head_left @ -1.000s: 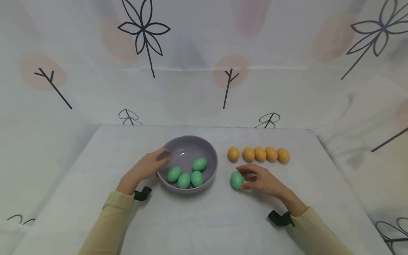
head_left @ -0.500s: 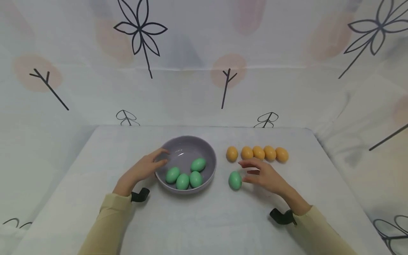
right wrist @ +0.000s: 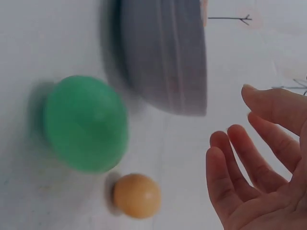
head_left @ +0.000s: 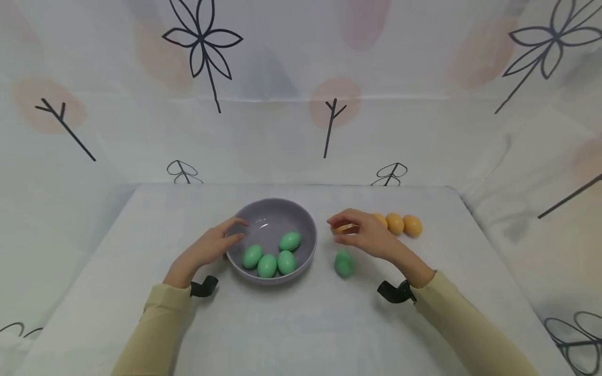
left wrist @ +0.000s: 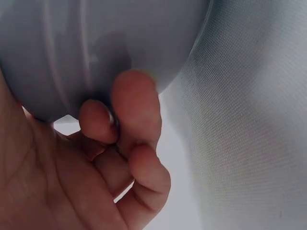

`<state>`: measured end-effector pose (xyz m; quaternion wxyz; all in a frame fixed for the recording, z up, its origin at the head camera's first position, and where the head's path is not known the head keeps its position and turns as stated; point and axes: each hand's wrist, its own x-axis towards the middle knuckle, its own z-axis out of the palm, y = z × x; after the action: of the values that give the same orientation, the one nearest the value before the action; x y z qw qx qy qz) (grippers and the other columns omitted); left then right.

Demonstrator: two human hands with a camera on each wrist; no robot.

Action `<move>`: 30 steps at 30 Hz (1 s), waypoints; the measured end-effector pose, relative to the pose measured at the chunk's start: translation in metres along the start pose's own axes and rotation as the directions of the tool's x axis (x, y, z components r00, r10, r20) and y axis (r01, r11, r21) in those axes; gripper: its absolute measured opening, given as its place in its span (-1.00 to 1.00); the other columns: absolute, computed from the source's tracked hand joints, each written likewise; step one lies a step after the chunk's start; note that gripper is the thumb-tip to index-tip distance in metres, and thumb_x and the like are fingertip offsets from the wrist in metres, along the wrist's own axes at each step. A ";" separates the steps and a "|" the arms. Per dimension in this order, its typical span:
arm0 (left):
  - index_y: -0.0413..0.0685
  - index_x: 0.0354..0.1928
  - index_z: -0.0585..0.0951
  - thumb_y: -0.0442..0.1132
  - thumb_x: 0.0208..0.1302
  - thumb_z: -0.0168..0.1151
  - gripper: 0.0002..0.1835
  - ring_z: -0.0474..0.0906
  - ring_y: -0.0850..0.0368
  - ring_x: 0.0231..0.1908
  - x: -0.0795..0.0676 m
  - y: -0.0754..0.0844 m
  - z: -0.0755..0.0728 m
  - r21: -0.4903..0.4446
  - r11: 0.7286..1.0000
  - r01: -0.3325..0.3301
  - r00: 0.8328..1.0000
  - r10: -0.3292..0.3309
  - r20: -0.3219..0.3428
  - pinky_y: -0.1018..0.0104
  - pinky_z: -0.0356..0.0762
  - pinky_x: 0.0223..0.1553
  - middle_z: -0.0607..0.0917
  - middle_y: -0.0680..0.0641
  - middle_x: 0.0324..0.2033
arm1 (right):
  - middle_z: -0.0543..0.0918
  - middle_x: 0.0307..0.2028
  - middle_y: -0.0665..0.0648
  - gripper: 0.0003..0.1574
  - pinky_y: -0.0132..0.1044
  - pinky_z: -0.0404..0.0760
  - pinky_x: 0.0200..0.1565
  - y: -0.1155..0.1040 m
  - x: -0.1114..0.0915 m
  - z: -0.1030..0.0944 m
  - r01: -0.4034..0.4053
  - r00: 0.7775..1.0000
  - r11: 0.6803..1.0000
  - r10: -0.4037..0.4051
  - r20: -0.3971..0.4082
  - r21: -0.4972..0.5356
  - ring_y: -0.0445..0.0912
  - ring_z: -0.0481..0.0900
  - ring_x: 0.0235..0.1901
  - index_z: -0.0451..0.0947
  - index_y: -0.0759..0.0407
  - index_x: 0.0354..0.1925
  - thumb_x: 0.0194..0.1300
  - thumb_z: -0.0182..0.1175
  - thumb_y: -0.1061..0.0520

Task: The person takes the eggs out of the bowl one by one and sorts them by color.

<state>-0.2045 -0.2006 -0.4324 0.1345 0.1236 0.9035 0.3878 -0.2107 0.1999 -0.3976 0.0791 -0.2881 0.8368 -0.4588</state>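
Note:
My left hand (head_left: 209,248) grips the left rim of a grey-purple bowl (head_left: 270,211). In the left wrist view its fingers (left wrist: 136,105) curl against the bowl's outer wall. Several green eggs (head_left: 267,266) lie inside the bowl, toward its near side. Right of the bowl, a single green egg (head_left: 345,263) sits on the white table, slightly blurred. My right hand (head_left: 364,233) hovers above and behind that egg, fingers spread and slightly bent, holding nothing. It partly covers a row of orange eggs (head_left: 395,223) in the head view.
In the right wrist view, an orange egg (right wrist: 137,195) sits near the green one, with the bowl close by. A white cloth with line-drawn flowers (head_left: 201,39) hangs behind the table (head_left: 282,329). Dark camera mounts (head_left: 396,292) project from both wrists.
My right hand has drawn away from the lone green egg, then moved left and away from me, over the near end of the orange row. My left hand stays at the bowl.

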 end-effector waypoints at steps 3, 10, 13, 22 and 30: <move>0.08 0.36 0.37 -0.03 0.50 0.04 -0.53 0.55 0.01 -0.39 0.000 0.000 -0.002 -0.002 1.000 -0.006 1.000 0.006 -0.006 0.15 0.54 -0.38 0.41 -0.35 0.29 | 0.63 0.05 0.15 -0.56 -0.15 0.57 0.07 -0.009 0.016 0.003 0.022 0.999 1.000 -0.023 0.044 0.017 0.06 0.58 0.09 0.59 0.19 0.12 0.27 0.39 0.19; 0.07 0.36 0.37 -0.03 0.50 0.03 -0.54 0.55 0.01 -0.35 0.002 -0.002 0.000 -0.006 1.000 -0.010 1.000 0.010 -0.002 0.15 0.55 -0.38 0.39 -0.35 0.31 | 0.61 0.10 0.26 -0.50 -0.18 0.54 0.09 -0.029 0.045 0.010 0.019 0.988 0.999 -0.025 0.149 0.042 0.00 0.56 0.10 0.54 0.29 0.17 0.30 0.36 0.20; 0.08 0.35 0.38 -0.04 0.50 0.04 -0.55 0.55 0.00 -0.37 0.001 -0.002 0.000 -0.009 1.000 -0.009 1.000 0.009 -0.006 0.14 0.55 -0.39 0.41 -0.34 0.29 | 0.61 0.09 0.28 -0.52 -0.17 0.53 0.10 -0.034 0.055 0.015 0.029 0.984 0.999 -0.033 0.176 0.028 0.00 0.56 0.10 0.55 0.30 0.17 0.31 0.34 0.21; 0.08 0.34 0.38 -0.07 0.50 0.02 -0.57 0.54 0.00 -0.41 -0.002 -0.002 0.001 -0.030 1.000 -0.005 1.000 0.005 -0.005 0.13 0.53 -0.40 0.44 -0.35 0.25 | 0.66 0.07 0.19 -0.58 -0.13 0.46 0.14 -0.042 0.084 0.025 0.050 0.970 0.999 -0.048 0.237 -0.004 -0.05 0.57 0.08 0.60 0.23 0.14 0.33 0.32 0.18; 0.10 0.33 0.39 -0.07 0.50 0.02 -0.58 0.55 0.00 -0.38 -0.001 -0.003 0.002 -0.037 0.999 -0.007 1.000 0.007 -0.004 0.12 0.55 -0.39 0.44 -0.35 0.25 | 0.67 0.07 0.14 -0.57 -0.19 0.49 0.11 -0.045 0.111 0.031 0.029 0.941 0.998 -0.008 0.338 -0.058 -0.13 0.59 0.06 0.60 0.22 0.15 0.34 0.30 0.14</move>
<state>-0.2033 -0.2011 -0.4356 0.1334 0.1236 0.8960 0.4050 -0.2717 0.0976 -0.3640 0.2082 -0.3725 0.8220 -0.3772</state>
